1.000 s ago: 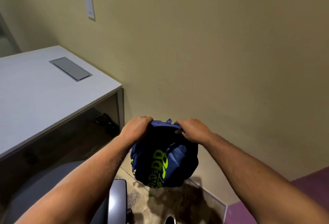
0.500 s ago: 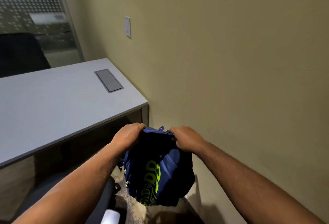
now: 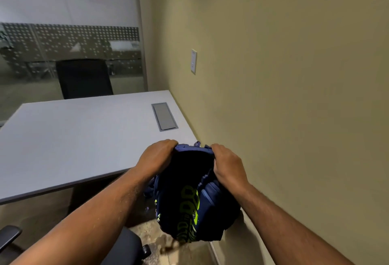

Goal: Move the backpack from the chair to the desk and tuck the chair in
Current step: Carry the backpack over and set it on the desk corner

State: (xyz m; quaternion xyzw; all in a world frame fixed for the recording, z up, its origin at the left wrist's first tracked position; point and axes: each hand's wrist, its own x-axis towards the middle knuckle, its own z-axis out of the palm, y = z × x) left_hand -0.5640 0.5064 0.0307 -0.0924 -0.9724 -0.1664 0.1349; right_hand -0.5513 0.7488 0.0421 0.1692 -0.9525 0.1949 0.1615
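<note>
Between the two hands hangs a dark navy fabric backpack with lime-green lettering, held in the air by its top edge. The left hand is closed on the top's left side and the right hand is closed on its right side, fingers curled over the blue rim. The backpack hangs clear of the floor, just off the near right corner of the pale grey rectangular desk, which stretches ahead and to the left of the hands. A grey rectangular cable hatch is set into the desk top beyond the left hand. Below the left forearm sits the black office chair, its seat empty. The beige wall runs along beside the right hand.
</note>
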